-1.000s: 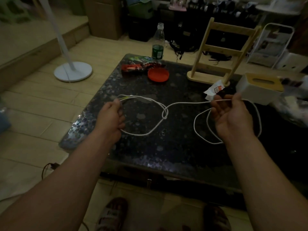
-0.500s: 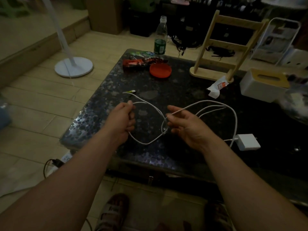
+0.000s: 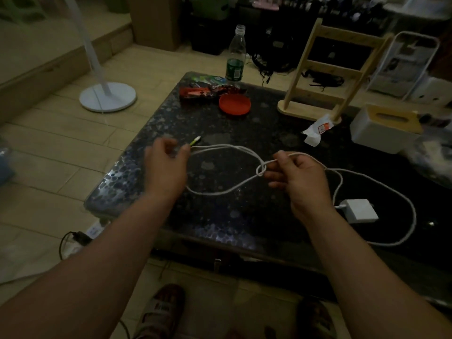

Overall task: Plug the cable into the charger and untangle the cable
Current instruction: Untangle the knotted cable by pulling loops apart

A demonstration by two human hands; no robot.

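A white cable [image 3: 221, 192] lies looped on the dark speckled table [image 3: 244, 221], with a loose knot [image 3: 261, 170] near its middle. Its free plug end [image 3: 195, 141] points up and away past my left hand [image 3: 166, 165], which pinches the cable just behind that plug. My right hand [image 3: 297, 177] grips the cable right beside the knot. From there the cable runs in a wide loop to the right and back to the white charger [image 3: 359, 210], where it is plugged in. The charger rests flat on the table by my right wrist.
At the table's far side sit a red lid [image 3: 234, 104], snack packets [image 3: 205, 90], a plastic bottle [image 3: 235, 57], a wooden rack [image 3: 325, 72], a crumpled wrapper [image 3: 316, 129] and a tissue box [image 3: 384, 128]. A fan base [image 3: 107, 96] stands on the floor at left.
My right hand moved right and now holds the cable beside the knot. The knot has pulled smaller, and the loop on the right has spread wider around the charger.
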